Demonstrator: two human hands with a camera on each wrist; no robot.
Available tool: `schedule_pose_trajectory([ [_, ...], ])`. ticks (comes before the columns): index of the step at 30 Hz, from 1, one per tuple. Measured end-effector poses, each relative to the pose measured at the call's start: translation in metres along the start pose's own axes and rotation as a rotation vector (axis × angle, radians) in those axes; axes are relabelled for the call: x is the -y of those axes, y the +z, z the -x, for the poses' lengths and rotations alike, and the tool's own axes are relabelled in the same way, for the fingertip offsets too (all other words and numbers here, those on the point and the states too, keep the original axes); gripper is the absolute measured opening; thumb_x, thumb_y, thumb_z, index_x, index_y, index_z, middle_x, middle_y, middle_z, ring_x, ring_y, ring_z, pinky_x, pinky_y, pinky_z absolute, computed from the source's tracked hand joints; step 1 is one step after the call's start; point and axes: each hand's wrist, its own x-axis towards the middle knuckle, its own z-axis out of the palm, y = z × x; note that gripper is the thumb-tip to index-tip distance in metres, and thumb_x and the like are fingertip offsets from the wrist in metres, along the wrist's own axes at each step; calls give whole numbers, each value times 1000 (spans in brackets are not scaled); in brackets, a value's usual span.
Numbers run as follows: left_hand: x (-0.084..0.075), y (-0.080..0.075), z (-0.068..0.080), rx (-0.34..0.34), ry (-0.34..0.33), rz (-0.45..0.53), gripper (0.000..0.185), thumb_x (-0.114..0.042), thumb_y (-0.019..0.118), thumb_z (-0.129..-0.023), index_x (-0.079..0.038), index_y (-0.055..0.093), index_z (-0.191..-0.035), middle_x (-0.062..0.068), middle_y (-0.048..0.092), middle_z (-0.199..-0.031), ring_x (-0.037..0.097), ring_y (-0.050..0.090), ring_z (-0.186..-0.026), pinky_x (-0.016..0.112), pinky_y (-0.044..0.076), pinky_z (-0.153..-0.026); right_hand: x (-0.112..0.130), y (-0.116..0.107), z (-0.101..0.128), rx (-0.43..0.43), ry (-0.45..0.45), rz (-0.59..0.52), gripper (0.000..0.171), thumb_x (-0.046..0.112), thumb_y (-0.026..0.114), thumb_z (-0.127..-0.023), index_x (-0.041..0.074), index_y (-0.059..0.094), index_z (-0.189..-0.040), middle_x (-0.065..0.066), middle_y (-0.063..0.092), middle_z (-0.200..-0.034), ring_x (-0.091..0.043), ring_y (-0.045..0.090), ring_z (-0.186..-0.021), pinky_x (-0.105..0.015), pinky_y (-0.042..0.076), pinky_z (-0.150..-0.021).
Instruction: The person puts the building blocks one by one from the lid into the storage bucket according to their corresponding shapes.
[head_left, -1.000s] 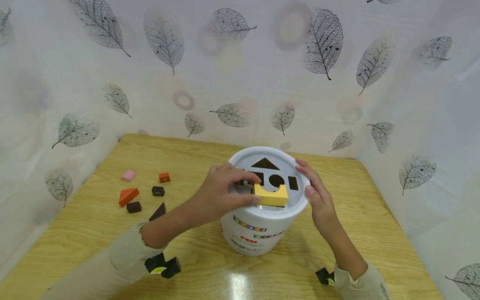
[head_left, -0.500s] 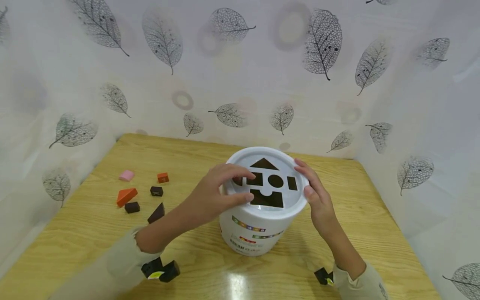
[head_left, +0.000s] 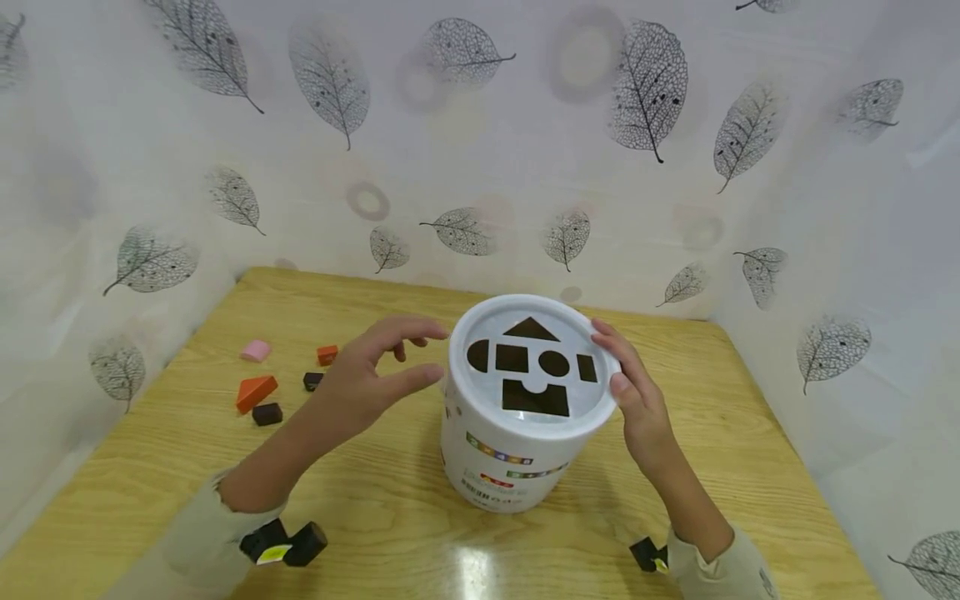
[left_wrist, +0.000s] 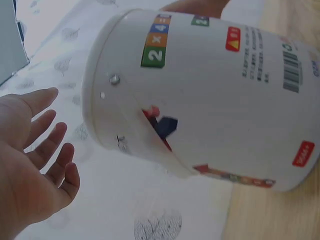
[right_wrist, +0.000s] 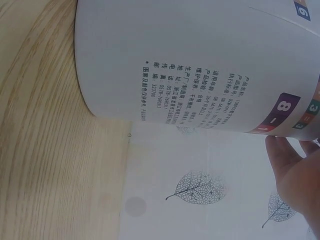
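While the white bucket [head_left: 517, 450] stands upright just below the middle of the head view, on the wooden table [head_left: 585, 542], its lid [head_left: 480, 400] faces up with dark cut-outs: a triangle at the top, a row of a half-round, a square, a circle and a narrow rectangle, and a notched rectangle nearest the viewer. Coloured number squares run round the bucket's wall, and a barcode shows low on its front.

The right hand [head_left: 633, 396] rests against the lid's right rim, fingers lightly bent along the edge; in the right wrist view only a slice of the hand shows at the lower right, so how firmly it holds I cannot tell, though it looks like a light steadying touch. The left hand [head_left: 367, 375] hangs in the air just left of the bucket, apart from it, fingers spread and relaxed and holding nothing; the left wrist view shows the bare palm at the lower left with the bucket's wall beyond it.

Farther left on the table lie small blocks: an orange wedge [head_left: 256, 392], a dark brown block [head_left: 267, 413] just below it, another dark block [head_left: 312, 381] partly behind the hand, a small orange cube [head_left: 326, 355] and a pink block [head_left: 255, 350]. A leaf-printed white cloth [head_left: 480, 125] walls in the table on three sides.
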Motion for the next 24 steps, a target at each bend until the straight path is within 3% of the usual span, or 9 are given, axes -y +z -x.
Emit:
schedule_pose_trajectory([
  [9, 34, -23, 9, -81, -80, -70, 34, -23, 71, -96, -22, 65, -130, -9, 64, -126, 11, 57, -108, 21, 48, -85, 1, -1, 1, -2, 27, 8, 46, 16, 36, -106, -2, 43, -148, -11, 32, -162, -22, 19, -155, -21, 23, -119],
  [16, 62, -42, 15, -124, -185, -73, 36, -26, 68, -98, -22, 63, -133, -5, 60, -122, 15, 59, -99, 22, 49, -73, 2, 0, 1, -2, 32, 22, 46, 16, 36, -106, -1, 44, -148, -11, 32, -162, -22, 18, -155, -22, 22, -120],
  [24, 100, -63, 18, -133, -276, -96, 43, -35, 64, -100, -21, 58, -141, 0, 62, -127, 10, 62, -99, 22, 54, -77, 2, 0, 1, -4, 25, 16, 46, 15, 36, -106, -2, 44, -148, -11, 32, -162, -22, 18, -155, -22, 22, -120],
])
